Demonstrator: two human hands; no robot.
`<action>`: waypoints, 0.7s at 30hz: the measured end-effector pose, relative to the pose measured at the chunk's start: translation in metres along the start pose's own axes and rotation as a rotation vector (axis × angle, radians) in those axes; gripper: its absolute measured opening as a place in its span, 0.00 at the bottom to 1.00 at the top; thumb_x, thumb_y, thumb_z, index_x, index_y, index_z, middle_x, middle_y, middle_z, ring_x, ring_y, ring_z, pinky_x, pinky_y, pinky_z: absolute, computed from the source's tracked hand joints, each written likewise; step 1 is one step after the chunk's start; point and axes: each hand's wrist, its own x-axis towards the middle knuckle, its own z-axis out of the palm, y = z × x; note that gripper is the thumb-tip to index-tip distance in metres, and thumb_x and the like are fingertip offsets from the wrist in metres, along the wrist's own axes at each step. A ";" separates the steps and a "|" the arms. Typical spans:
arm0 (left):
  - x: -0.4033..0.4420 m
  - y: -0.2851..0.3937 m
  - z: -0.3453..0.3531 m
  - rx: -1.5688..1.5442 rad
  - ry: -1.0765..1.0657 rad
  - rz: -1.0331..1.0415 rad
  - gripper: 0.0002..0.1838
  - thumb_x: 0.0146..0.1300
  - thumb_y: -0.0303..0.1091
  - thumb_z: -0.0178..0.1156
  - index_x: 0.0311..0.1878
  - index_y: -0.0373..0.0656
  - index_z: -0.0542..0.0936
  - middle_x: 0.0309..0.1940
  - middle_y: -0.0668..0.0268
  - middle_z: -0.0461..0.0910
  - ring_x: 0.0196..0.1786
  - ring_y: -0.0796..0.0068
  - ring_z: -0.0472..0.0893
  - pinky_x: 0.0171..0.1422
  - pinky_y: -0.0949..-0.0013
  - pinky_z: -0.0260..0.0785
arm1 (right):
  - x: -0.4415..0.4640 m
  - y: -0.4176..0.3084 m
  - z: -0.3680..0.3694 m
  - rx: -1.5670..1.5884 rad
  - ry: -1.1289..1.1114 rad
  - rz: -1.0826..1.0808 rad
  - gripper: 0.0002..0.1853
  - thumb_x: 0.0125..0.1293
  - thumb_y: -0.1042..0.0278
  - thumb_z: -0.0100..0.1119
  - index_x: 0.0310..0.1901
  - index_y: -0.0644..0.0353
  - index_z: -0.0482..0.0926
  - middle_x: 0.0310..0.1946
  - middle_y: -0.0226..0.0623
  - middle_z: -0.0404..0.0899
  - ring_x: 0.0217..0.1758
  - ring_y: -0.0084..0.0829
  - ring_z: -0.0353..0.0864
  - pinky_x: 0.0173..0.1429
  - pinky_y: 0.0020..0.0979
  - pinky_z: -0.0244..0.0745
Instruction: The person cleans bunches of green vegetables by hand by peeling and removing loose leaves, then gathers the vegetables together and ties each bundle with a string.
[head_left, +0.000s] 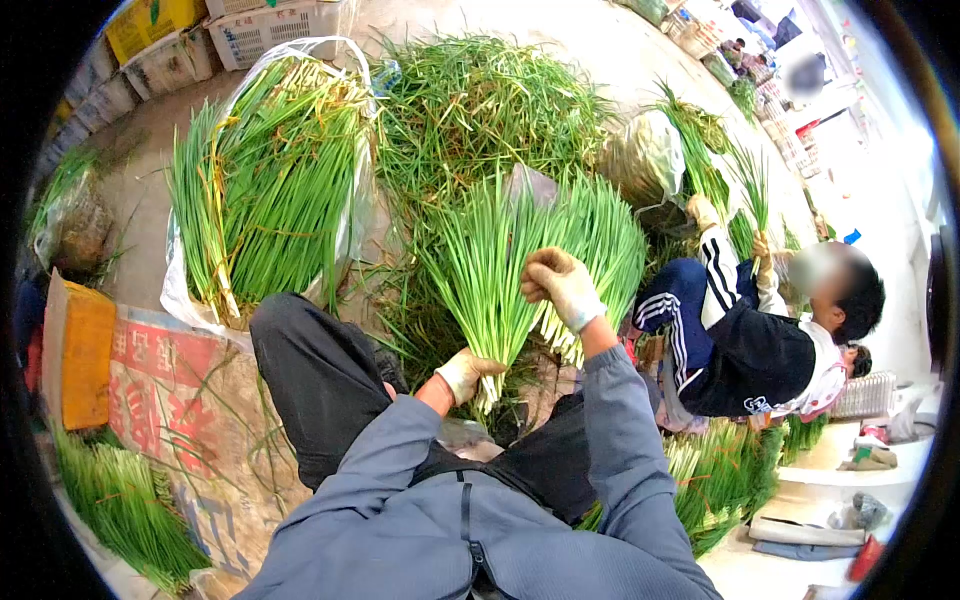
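Note:
My left hand [466, 376], in a pale glove, is wrapped round the white lower ends of a fanned bunch of garlic chives [490, 265]. The green leaf tips point away from me. Just right of this bunch, my gloved right hand [562, 285] is raised with its fingers curled together. Whether it pinches anything is too small to tell. Partly behind my right hand lies another bunch of garlic chives [605, 235], its white ends toward me.
Loose green leaves [480, 110] are heaped ahead. At left, a white bag [180, 285] holds more chives. An orange crate [78, 350] stands further left. At right, a seated co-worker [760, 350] in gloves holds chives. Stacked chives [720, 480] lie near my right elbow.

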 end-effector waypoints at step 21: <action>-0.004 -0.002 -0.005 -0.133 -0.037 -0.026 0.23 0.57 0.20 0.68 0.58 0.38 0.83 0.44 0.63 0.88 0.40 0.65 0.87 0.47 0.57 0.81 | -0.056 0.045 -0.018 -0.207 0.253 -0.015 0.11 0.71 0.68 0.61 0.49 0.64 0.84 0.40 0.32 0.87 0.40 0.24 0.84 0.47 0.28 0.79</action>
